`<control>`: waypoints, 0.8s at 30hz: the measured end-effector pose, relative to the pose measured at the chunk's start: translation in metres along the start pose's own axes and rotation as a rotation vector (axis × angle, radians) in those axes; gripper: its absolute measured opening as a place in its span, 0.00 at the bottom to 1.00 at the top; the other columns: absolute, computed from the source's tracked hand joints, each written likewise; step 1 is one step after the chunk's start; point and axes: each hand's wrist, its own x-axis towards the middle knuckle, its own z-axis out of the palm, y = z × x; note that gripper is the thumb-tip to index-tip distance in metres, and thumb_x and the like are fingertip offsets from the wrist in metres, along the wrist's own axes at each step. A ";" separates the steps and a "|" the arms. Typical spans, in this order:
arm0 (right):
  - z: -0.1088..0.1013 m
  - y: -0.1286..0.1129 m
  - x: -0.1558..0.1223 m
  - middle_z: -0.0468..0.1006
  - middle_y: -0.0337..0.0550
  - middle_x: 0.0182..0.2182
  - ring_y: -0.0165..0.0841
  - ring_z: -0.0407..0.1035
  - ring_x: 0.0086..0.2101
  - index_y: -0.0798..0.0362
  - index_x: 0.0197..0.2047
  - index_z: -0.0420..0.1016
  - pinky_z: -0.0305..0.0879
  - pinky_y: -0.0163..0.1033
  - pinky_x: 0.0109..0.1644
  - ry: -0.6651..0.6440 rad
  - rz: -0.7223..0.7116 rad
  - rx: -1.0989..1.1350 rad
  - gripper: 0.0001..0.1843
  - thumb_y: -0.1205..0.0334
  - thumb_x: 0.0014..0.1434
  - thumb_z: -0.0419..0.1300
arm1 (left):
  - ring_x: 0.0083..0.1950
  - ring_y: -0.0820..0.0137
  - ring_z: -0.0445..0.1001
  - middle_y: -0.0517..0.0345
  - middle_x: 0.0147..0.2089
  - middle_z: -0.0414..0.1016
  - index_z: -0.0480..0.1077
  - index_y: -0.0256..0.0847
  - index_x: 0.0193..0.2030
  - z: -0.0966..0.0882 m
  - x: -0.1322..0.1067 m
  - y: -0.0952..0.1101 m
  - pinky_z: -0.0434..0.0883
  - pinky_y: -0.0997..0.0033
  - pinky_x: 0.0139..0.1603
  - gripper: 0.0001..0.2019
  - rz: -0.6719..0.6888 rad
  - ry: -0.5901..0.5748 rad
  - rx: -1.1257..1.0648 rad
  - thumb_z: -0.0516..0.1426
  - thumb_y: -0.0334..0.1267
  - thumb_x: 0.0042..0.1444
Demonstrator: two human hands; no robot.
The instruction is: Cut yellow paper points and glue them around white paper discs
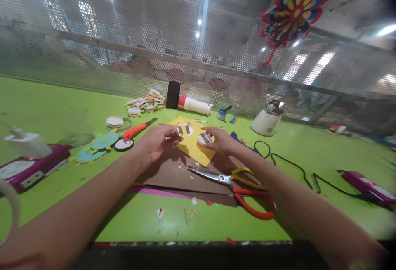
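Observation:
My left hand (159, 140) holds the edge of a white paper disc with dark brown strips (187, 129) between thumb and fingers. Curled round a second small striped disc (204, 139), my right hand (222, 141) grips it just above the yellow paper (202, 156). That yellow sheet lies on brown card (182, 175). Large scissors (224, 178) with one yellow and one red handle rest in front of my right hand, blades slightly apart. Left of my left hand lies an orange-handled cutter (134, 131).
Behind are a pile of small striped discs (148, 101), a phone (173, 94), a white tube (196, 106) and a blue jar (222, 114). At right, a white kettle-like container (267, 119) and a black cable (293, 162); at left, blue-green discs (105, 140) and a purple power strip (40, 171).

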 end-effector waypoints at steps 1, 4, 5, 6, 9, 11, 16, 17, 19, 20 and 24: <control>-0.001 -0.002 -0.004 0.73 0.55 0.52 0.45 0.68 0.50 0.55 0.60 0.65 0.64 0.49 0.53 0.036 -0.011 0.000 0.32 0.59 0.52 0.65 | 0.25 0.74 0.73 0.53 0.25 0.74 0.74 0.31 0.29 0.001 -0.001 0.000 0.71 0.77 0.26 0.03 0.004 0.005 0.000 0.58 0.28 0.52; -0.006 -0.010 -0.021 0.71 0.52 0.51 0.43 0.65 0.52 0.52 0.61 0.63 0.62 0.50 0.55 0.153 -0.050 -0.011 0.32 0.60 0.54 0.64 | 0.27 0.73 0.74 0.52 0.26 0.74 0.73 0.32 0.29 0.003 -0.003 0.001 0.72 0.77 0.28 0.03 0.016 0.025 0.004 0.58 0.28 0.52; -0.007 -0.014 -0.026 0.70 0.52 0.51 0.44 0.64 0.52 0.52 0.61 0.62 0.61 0.51 0.56 0.189 -0.060 -0.017 0.31 0.60 0.54 0.63 | 0.27 0.72 0.74 0.52 0.27 0.75 0.73 0.32 0.29 0.004 -0.004 0.001 0.72 0.77 0.28 0.03 0.018 0.027 0.008 0.59 0.28 0.52; -0.008 -0.017 -0.031 0.70 0.52 0.51 0.44 0.62 0.53 0.51 0.61 0.62 0.60 0.52 0.57 0.226 -0.069 -0.022 0.31 0.60 0.55 0.63 | 0.28 0.72 0.75 0.52 0.28 0.75 0.73 0.32 0.29 0.004 -0.004 0.000 0.72 0.77 0.29 0.03 0.020 0.026 0.014 0.59 0.28 0.52; -0.011 -0.026 -0.041 0.68 0.51 0.52 0.44 0.61 0.53 0.52 0.60 0.62 0.59 0.53 0.58 0.349 -0.111 -0.032 0.31 0.64 0.54 0.63 | 0.29 0.72 0.75 0.51 0.29 0.75 0.73 0.32 0.29 0.005 -0.005 -0.003 0.72 0.76 0.29 0.03 0.014 0.010 0.043 0.59 0.29 0.52; -0.014 -0.029 -0.045 0.68 0.51 0.50 0.44 0.63 0.51 0.53 0.59 0.63 0.62 0.52 0.56 0.411 -0.134 -0.023 0.30 0.64 0.54 0.63 | 0.29 0.72 0.74 0.51 0.29 0.75 0.73 0.32 0.29 0.005 -0.005 -0.006 0.72 0.76 0.30 0.03 0.004 0.000 0.064 0.59 0.29 0.52; -0.018 -0.034 -0.052 0.69 0.49 0.46 0.42 0.67 0.47 0.53 0.53 0.66 0.66 0.51 0.52 0.471 -0.149 0.052 0.25 0.60 0.53 0.65 | 0.30 0.72 0.73 0.50 0.31 0.76 0.76 0.33 0.29 0.005 -0.005 -0.012 0.71 0.76 0.32 0.03 0.015 -0.040 0.115 0.62 0.32 0.48; -0.018 -0.035 -0.053 0.69 0.49 0.46 0.42 0.67 0.47 0.52 0.53 0.66 0.66 0.51 0.51 0.491 -0.162 0.067 0.25 0.60 0.53 0.66 | 0.30 0.72 0.73 0.51 0.30 0.76 0.76 0.33 0.29 0.006 -0.006 -0.013 0.71 0.76 0.33 0.03 0.020 -0.047 0.123 0.62 0.32 0.48; -0.018 -0.038 -0.056 0.68 0.49 0.46 0.42 0.66 0.47 0.51 0.53 0.64 0.67 0.51 0.51 0.540 -0.190 0.091 0.25 0.61 0.53 0.66 | 0.30 0.72 0.72 0.52 0.30 0.75 0.76 0.34 0.28 0.007 -0.008 -0.013 0.71 0.76 0.33 0.03 0.026 -0.061 0.139 0.62 0.32 0.47; -0.018 -0.040 -0.057 0.68 0.48 0.47 0.42 0.66 0.48 0.50 0.53 0.64 0.67 0.51 0.51 0.565 -0.203 0.098 0.26 0.61 0.53 0.66 | 0.30 0.72 0.72 0.52 0.30 0.75 0.76 0.34 0.27 0.008 -0.010 -0.013 0.70 0.76 0.33 0.03 0.029 -0.071 0.148 0.62 0.32 0.47; -0.018 -0.050 -0.064 0.65 0.48 0.48 0.43 0.64 0.50 0.46 0.55 0.60 0.67 0.52 0.52 0.656 -0.243 0.105 0.29 0.64 0.53 0.66 | 0.31 0.72 0.71 0.51 0.30 0.74 0.75 0.34 0.26 0.012 -0.014 -0.013 0.69 0.76 0.33 0.03 0.051 -0.109 0.167 0.61 0.31 0.46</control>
